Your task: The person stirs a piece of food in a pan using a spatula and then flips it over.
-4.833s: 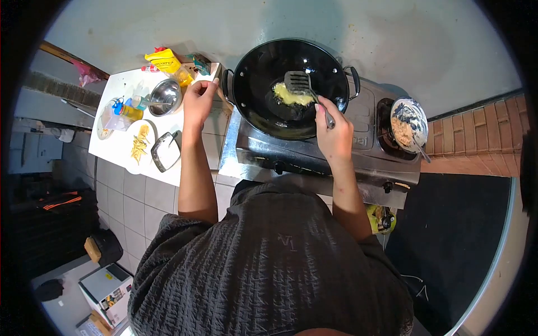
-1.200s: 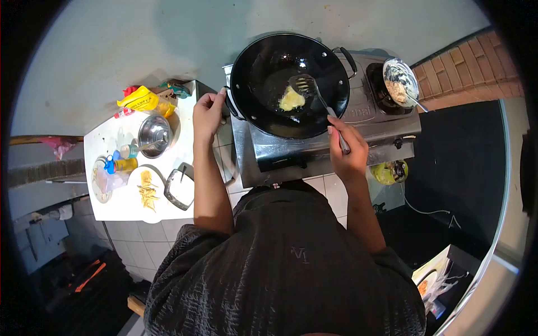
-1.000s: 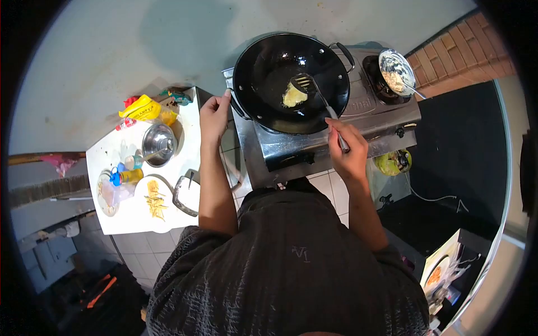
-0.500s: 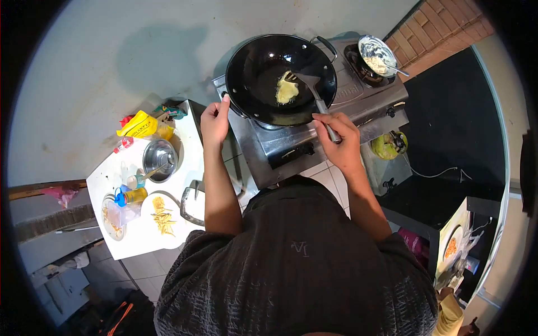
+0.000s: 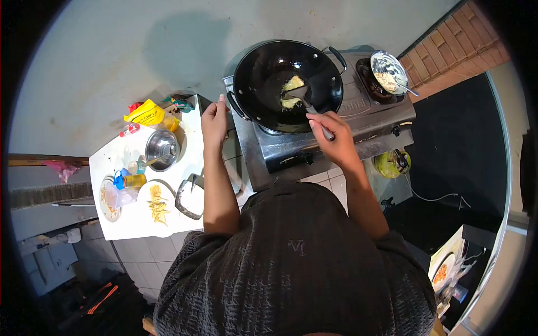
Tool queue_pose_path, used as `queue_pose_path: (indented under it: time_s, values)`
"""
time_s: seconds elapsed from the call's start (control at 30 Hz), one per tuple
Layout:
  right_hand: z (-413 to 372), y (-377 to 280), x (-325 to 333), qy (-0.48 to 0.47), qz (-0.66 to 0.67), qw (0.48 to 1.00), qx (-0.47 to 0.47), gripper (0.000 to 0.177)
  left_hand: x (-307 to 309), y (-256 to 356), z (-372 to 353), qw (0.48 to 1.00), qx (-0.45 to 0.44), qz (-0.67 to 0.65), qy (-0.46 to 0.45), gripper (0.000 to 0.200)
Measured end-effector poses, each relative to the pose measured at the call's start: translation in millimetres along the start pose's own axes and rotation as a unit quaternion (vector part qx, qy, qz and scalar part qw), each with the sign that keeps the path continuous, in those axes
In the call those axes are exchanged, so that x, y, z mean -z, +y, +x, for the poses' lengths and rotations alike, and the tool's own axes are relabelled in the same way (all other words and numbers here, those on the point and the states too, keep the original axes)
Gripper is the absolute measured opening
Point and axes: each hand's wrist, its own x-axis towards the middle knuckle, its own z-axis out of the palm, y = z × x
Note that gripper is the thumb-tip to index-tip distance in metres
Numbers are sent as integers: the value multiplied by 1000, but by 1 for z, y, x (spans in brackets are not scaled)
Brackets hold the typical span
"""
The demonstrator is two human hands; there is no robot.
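My right hand (image 5: 334, 134) grips the handle of a metal spatula (image 5: 310, 107). Its blade lies across the yellow frying food (image 5: 293, 83), and food shows on both sides of the blade. Both are inside a black wok (image 5: 263, 106) on the stove. My left hand (image 5: 214, 124) hovers just left of the wok's left loop handle (image 5: 236, 106), with a small gap between them. Its fingers are loosely curled, the thumb pointing up, and nothing shows in them.
The metal two-burner stove (image 5: 358, 126) carries a bowl of white batter (image 5: 386, 78) with a spoon on its right burner. On the left, a white table (image 5: 117, 154) holds a steel bowl (image 5: 162, 147), a plate of sliced strips (image 5: 147, 196) and a yellow packet (image 5: 147, 115). A green gas cylinder (image 5: 386, 166) stands below.
My left hand has come off the wok's left handle. The spatula blade has moved down and left, from the food's upper edge to across its middle.
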Motion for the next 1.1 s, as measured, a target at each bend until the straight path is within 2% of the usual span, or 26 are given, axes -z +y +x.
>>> queue_pose_path:
  time_s: [0.17, 0.27, 0.33, 0.43, 0.57, 0.7, 0.77, 0.97, 1.1]
  values:
    - [5, 5, 0, 12, 25, 1000, 13, 18, -2, 12, -12, 999, 32, -28, 14, 46]
    - [9, 4, 6, 23, 39, 999, 17, 17, -2, 12, -14, 999, 9, -6, 34, 46]
    - [10, 10, 9, -2, 20, 1000, -14, 16, -2, 11, -14, 999, 11, -8, 37, 46]
    - [10, 18, 3, -6, 39, 999, 33, 15, -3, 9, -15, 999, 12, -6, 36, 45]
    - [9, 15, 7, 15, 50, 998, 27, 15, -3, 5, -16, 999, 26, 5, 30, 45]
    - [11, 16, 13, 24, 38, 999, 16, 14, -4, 7, -16, 999, 9, 7, 34, 43]
    - [12, 21, 13, -6, 49, 999, 23, 14, -7, 8, -16, 999, -27, -4, 40, 38]
    - [19, 17, 15, 18, 57, 997, 50, 13, -8, 12, -20, 998, -30, -17, 54, 30]
    - [21, 23, 11, -10, 65, 997, 38, 13, -7, 8, -22, 998, -35, -13, 47, 29]
